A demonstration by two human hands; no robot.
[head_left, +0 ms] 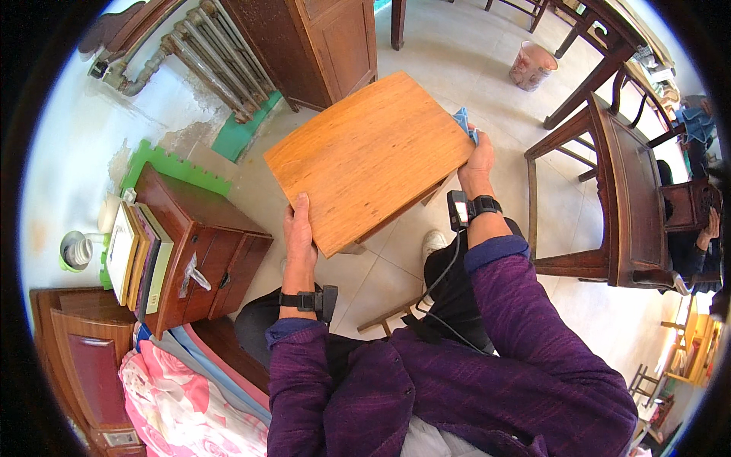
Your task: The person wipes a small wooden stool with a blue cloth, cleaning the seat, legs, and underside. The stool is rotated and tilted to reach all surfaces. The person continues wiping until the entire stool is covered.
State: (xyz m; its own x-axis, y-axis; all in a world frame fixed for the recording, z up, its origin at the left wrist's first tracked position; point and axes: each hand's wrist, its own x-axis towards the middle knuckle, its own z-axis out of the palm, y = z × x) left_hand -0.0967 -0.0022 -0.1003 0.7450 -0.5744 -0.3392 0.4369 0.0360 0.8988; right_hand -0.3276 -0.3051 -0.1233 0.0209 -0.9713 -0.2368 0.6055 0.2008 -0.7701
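A small wooden table [365, 160] with a light-brown rectangular top is before me, tilted in view. Legs show beneath its near edge. My left hand [300, 234] grips its left end, thumb on the top and fingers hidden below. At the opposite end, my right hand [478, 157] holds the edge. A blue cloth [464, 121] sticks out between that hand and the tabletop. Whether the legs touch the floor cannot be told.
A bedside cabinet [188, 240] with books [140, 257] stands left, near a bed with pink floral bedding [183, 400]. Beyond are a radiator [220, 63] and a tall wooden cabinet [342, 51]. To the right are a dark wooden chair [628, 188] and a waste bin [531, 67].
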